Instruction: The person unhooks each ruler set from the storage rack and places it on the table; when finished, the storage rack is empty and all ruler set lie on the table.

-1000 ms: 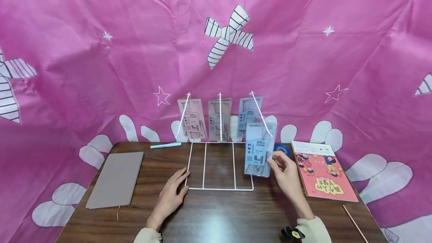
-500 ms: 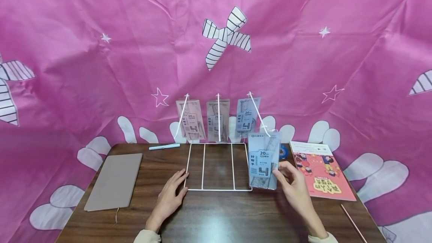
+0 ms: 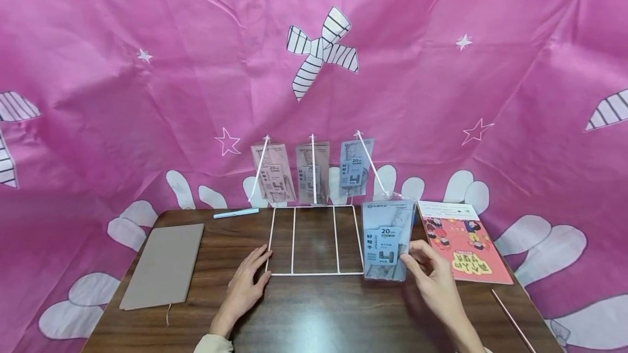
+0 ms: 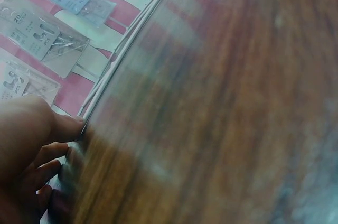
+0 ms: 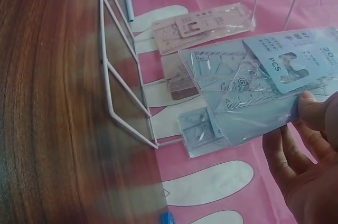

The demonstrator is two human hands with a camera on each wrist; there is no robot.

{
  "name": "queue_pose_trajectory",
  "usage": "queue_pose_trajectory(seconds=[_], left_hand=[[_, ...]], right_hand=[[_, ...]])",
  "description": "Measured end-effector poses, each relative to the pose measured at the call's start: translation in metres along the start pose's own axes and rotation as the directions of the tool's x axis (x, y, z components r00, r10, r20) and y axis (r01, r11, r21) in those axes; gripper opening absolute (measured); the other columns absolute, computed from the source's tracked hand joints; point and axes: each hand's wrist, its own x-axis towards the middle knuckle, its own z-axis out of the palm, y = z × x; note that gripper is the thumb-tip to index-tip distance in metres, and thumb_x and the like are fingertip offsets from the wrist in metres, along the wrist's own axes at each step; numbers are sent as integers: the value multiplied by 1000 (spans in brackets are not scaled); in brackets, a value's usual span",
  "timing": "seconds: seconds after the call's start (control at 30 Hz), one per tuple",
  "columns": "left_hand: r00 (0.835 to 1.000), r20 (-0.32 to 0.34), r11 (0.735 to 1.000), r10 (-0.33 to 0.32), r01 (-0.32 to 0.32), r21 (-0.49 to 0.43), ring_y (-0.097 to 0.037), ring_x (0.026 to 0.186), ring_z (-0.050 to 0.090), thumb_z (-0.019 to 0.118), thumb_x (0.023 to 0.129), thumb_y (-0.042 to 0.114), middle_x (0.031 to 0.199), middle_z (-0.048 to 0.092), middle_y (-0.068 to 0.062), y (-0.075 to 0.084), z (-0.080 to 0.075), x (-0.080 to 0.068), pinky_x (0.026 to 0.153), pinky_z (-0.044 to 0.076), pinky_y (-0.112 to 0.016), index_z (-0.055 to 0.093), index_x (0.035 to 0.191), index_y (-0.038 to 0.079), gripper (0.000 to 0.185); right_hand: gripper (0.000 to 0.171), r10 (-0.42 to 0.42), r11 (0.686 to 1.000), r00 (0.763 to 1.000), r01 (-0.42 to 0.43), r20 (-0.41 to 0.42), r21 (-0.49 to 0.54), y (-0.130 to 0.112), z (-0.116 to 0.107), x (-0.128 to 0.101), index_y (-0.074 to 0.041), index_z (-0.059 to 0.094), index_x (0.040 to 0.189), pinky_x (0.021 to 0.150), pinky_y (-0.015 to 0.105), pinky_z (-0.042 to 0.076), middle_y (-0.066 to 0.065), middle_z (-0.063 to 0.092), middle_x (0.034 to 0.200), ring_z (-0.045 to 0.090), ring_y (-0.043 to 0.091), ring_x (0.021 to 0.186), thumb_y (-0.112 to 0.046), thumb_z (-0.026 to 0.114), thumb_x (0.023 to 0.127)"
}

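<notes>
While right grip (image 3: 432,271) pinches ruler pack (image 3: 387,238), left grip (image 3: 250,282) flat, touching rack (image 3: 314,273)

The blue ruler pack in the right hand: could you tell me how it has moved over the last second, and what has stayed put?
The right hand has carried the blue ruler pack down and to the right, off the rightmost peg. The left hand still rests on the white wire rack, and three packs still hang at the back.
</notes>
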Motion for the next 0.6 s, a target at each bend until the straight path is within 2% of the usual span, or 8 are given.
queue_pose_trajectory(seconds=[0.17, 0.3, 0.47, 0.6], left_hand=[[1000, 5, 1000, 1, -1, 2, -43, 145, 45, 75, 95, 6, 155, 53, -15, 0, 0, 0, 113, 39, -64, 63, 144, 4, 51], [1000, 4, 1000, -8, 8, -6, -43, 146, 44, 75, 95, 6, 156, 53, -15, 1, 0, 0, 112, 38, -65, 63, 144, 4, 50], [1000, 4, 1000, -17, 17, -6, -42, 146, 44, 74, 95, 7, 156, 52, -14, 2, -2, 1, 112, 39, -66, 63, 144, 4, 50], [1000, 6, 1000, -17, 17, -7, -42, 146, 44, 75, 95, 6, 156, 53, -14, 3, -2, 0, 112, 39, -65, 63, 143, 4, 49]], right_hand=[[15, 7, 1000, 1000, -7, -18, -11, -2, -7, -6, 1, 67, 103, 69, 19, 55, 1, 73, 93, 69, 2, 84, 13, 66, 95], [14, 54, 998, 997, -56, -47, -29, 5, -16, -10, 3, 68, 106, 70, 18, 56, -1, 73, 94, 70, 2, 85, 12, 66, 95], [14, 120, 987, 991, -126, -59, -102, 28, -28, -12, 5, 68, 109, 64, 17, 55, 8, 71, 92, 67, 1, 78, 9, 67, 96], [13, 216, 958, 976, -220, -41, -187, 49, -38, -16, 6, 67, 109, 65, 17, 55, 15, 71, 95, 66, -1, 77, 7, 69, 97]])
